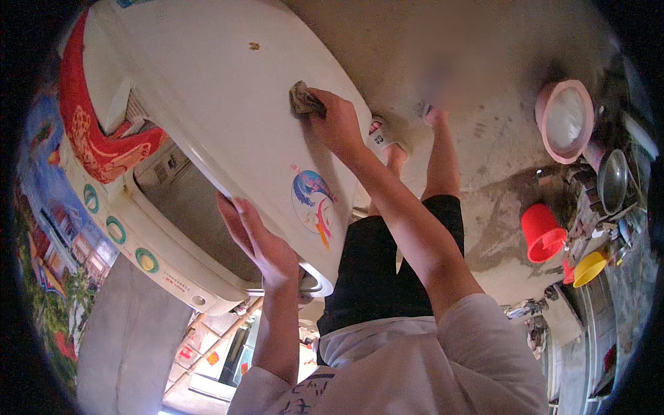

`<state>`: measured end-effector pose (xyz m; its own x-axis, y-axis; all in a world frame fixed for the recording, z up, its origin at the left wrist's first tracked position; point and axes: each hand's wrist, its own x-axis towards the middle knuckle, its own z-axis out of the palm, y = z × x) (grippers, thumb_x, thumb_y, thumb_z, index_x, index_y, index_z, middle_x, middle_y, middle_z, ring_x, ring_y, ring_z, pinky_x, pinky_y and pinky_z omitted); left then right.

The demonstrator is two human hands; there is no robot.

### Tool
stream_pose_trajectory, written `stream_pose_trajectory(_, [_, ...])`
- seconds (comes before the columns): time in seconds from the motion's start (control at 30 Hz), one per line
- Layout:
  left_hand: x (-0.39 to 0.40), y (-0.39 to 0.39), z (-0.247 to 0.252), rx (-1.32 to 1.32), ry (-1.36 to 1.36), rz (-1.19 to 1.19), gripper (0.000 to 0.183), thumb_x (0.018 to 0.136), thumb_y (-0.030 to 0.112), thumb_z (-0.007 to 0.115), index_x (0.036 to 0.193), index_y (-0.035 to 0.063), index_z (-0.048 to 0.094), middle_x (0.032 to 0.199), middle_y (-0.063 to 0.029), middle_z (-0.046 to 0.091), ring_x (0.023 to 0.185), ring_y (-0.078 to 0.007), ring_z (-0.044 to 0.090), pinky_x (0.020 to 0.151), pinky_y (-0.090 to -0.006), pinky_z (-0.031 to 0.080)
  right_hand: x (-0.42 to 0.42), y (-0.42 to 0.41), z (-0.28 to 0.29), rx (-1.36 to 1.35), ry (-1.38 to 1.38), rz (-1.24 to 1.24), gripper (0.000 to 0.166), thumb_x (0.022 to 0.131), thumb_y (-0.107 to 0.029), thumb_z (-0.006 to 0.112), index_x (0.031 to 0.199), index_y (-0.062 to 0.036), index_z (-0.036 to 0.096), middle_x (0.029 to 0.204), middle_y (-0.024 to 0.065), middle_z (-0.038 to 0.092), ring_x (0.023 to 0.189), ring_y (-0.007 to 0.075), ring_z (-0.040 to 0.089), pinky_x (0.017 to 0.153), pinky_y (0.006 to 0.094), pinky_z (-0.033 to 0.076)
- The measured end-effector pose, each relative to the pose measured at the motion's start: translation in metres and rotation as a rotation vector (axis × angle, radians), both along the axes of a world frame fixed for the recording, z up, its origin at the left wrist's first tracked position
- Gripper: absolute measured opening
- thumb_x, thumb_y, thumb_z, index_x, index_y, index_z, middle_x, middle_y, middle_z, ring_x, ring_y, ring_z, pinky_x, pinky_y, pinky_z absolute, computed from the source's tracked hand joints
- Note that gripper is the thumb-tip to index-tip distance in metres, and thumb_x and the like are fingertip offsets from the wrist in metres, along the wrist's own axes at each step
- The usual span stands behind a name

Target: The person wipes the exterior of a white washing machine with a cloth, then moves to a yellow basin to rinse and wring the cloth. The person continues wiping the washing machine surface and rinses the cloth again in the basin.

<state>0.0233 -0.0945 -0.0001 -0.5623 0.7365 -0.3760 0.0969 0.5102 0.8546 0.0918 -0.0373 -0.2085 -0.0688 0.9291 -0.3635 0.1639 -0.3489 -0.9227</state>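
Observation:
A white washing machine point(223, 119) with a control panel of round knobs point(147, 260) fills the left of the view, its side turned towards me. My right hand point(337, 119) grips a crumpled dark cloth point(305, 98) against that white side. Below the cloth is a colourful round decal point(313, 199); a small brown mark point(254, 46) lies higher up. My left hand point(264, 244) rests at the long edge near the machine's dark opening point(181, 202), its fingers partly hidden behind the edge. A red patterned cloth point(93, 140) drapes over the machine's far end.
On the concrete floor at the right stand a pink basin point(544, 124) with whitish contents, a red bucket point(539, 233) and a yellow basin point(590, 270). A clear-looking round container point(612, 181) is beside assorted clutter. A colourful mural point(62, 238) is at the far left.

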Motion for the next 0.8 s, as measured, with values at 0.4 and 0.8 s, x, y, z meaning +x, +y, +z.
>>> stream_pose_trajectory(0.4, [0.002, -0.001, -0.003, -0.022, 0.117, -0.016, 0.072, 0.102, 0.047, 0.045, 0.150, -0.0020, 0.023, 0.145, -0.0220, 0.038, 0.130, -0.0284, 0.041, 0.110, -0.0403, 0.032, 0.001, -0.017, 0.000, 0.138, 0.144, -0.070, 0.052, 0.072, 0.007, 0.061, 0.123, -0.0048, 0.063, 0.121, 0.0176, 0.066, 0.111, 0.0354, 0.064, 0.097, 0.0396, 0.051])
stream_pose_trajectory(0.8, [0.007, -0.002, -0.009, -0.095, 0.169, 0.091, 0.068, 0.102, 0.046, 0.045, 0.148, -0.0010, 0.029, 0.144, -0.0206, 0.039, 0.129, -0.0281, 0.042, 0.110, -0.0413, 0.032, 0.004, -0.007, -0.019, -0.007, 0.017, -0.101, 0.044, 0.075, 0.002, 0.059, 0.118, -0.0036, 0.065, 0.112, 0.0205, 0.068, 0.104, 0.0387, 0.065, 0.092, 0.0416, 0.052])
